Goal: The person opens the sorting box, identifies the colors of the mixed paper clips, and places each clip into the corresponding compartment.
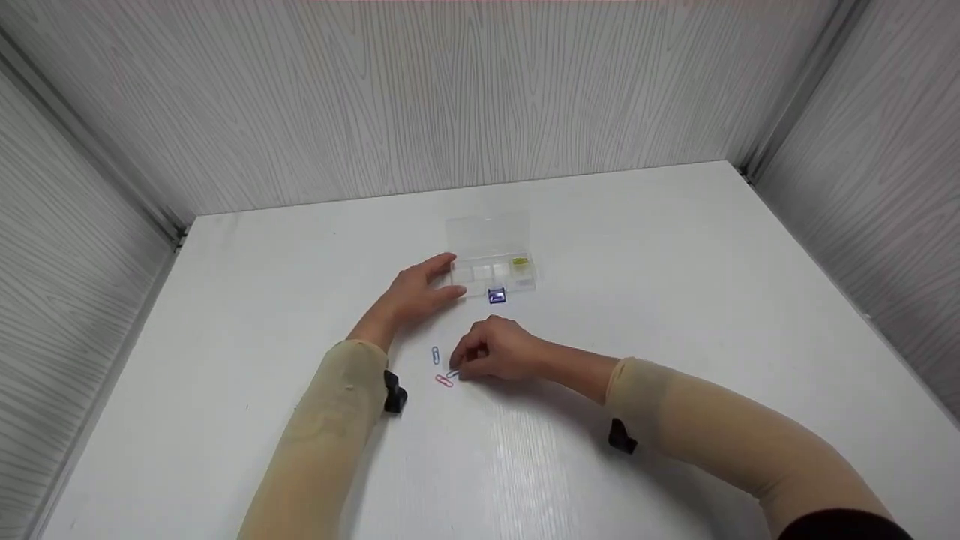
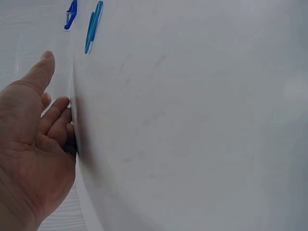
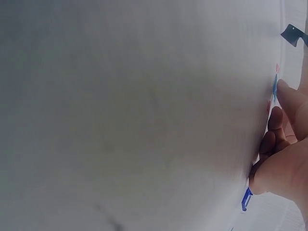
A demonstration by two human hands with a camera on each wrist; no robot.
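A clear plastic compartment box [image 1: 472, 271] lies on the table with its transparent lid [image 1: 487, 229] raised behind it. My left hand [image 1: 420, 291] rests at its left end, index finger at the back corner and thumb along the front edge, both rather straight. Nearer me, my right hand [image 1: 499, 350] pinches a blue paper clip [image 1: 451, 373] between thumb and index finger, low over the table; the fingers cover part of it. Beside it lie a red paper clip [image 1: 444, 381] and another blue paper clip [image 1: 435, 355].
A dark blue latch [image 1: 496, 295] sticks out from the box's front edge. Inside the right-hand compartments is a small yellow piece [image 1: 520, 262]. Pale wood-grain panels [image 1: 465, 97] enclose the white table [image 1: 637, 247] at the back and both sides.
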